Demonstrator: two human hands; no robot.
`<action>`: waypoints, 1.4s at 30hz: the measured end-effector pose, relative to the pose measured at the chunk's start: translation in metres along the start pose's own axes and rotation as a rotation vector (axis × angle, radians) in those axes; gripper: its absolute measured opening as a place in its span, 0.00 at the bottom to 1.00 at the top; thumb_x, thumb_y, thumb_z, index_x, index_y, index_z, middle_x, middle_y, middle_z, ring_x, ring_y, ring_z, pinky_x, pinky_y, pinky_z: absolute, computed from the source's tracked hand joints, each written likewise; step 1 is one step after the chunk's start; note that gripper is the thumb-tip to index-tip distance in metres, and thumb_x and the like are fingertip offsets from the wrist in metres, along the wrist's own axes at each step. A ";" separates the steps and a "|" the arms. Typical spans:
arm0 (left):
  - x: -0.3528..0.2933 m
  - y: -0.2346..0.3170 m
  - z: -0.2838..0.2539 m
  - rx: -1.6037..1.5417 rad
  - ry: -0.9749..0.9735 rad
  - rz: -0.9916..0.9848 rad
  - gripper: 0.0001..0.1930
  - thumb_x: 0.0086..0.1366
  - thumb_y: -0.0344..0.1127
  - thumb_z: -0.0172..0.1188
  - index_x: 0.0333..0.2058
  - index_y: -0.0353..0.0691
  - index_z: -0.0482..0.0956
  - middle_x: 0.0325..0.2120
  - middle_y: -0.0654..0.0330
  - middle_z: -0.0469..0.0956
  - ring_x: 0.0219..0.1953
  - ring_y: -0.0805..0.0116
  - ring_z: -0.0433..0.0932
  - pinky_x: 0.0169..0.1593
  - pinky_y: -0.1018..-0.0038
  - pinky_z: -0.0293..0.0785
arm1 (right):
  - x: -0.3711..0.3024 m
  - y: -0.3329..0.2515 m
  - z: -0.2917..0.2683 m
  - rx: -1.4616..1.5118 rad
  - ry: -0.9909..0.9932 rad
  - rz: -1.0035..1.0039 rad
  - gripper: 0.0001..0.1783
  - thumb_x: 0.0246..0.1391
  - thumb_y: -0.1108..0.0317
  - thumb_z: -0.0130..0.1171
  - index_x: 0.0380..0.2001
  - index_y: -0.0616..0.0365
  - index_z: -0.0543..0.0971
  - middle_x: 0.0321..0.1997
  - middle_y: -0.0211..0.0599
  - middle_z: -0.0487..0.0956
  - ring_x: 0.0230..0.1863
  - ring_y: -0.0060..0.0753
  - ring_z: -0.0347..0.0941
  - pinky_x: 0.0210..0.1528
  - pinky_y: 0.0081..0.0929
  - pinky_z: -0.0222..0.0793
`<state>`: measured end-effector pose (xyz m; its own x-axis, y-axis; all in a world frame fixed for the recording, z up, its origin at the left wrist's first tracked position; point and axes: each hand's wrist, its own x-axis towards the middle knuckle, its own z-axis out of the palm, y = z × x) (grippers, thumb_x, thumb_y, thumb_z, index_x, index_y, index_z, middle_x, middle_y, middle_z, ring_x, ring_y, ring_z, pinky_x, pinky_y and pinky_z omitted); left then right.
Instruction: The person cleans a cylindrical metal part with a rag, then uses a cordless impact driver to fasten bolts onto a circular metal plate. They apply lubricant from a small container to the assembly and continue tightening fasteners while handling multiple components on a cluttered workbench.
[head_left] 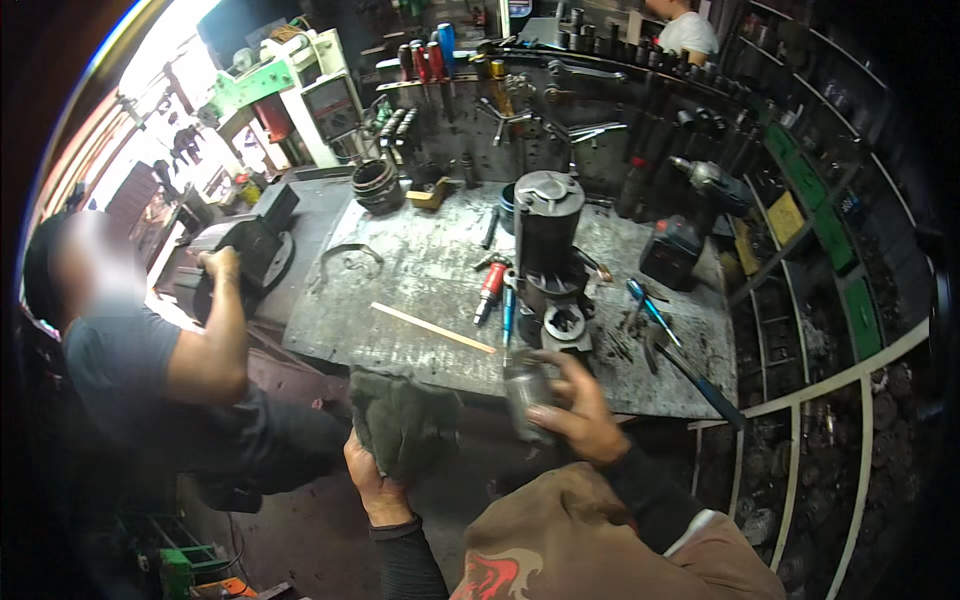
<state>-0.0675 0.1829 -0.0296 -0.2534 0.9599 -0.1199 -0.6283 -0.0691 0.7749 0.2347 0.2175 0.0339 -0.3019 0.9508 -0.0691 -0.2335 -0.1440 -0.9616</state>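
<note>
My left hand [371, 476] is closed on a dark green cloth [405, 425], which hangs over it just off the bench's front edge. My right hand [584, 408] grips a grey metal cylinder [527, 395], tilted and somewhat smeared by motion, to the right of the cloth. The two are apart. Beyond the right hand, a tall dark cylindrical housing with a silver top [549, 225] stands upright on the metal bench [410, 270]. A ring-shaped metal part [565, 322] sits at its base. Left of it lie a red-handled tool [490, 291] and a blue-handled one [509, 308].
A thin wooden strip [432, 328] lies across the bench. On the right are a blue-handled ratchet [655, 312], a long-handled hammer [697, 385] and a cordless power tool [712, 182]. Another person [160, 360] works at a grinder [240, 240] on the left. Shelves [850, 440] line the right.
</note>
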 end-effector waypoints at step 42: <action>0.005 -0.064 0.076 0.506 0.301 0.086 0.23 0.74 0.48 0.61 0.52 0.31 0.75 0.45 0.55 0.82 0.46 0.69 0.78 0.49 0.71 0.76 | 0.071 0.115 0.064 -0.040 -0.205 0.014 0.32 0.74 0.50 0.47 0.68 0.66 0.69 0.71 0.52 0.71 0.70 0.44 0.68 0.73 0.32 0.58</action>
<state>0.0278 0.2125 -0.0322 -0.5320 0.8320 -0.1573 -0.1867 0.0659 0.9802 0.1271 0.2507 -0.0650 -0.4880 0.8723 -0.0307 -0.1922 -0.1417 -0.9711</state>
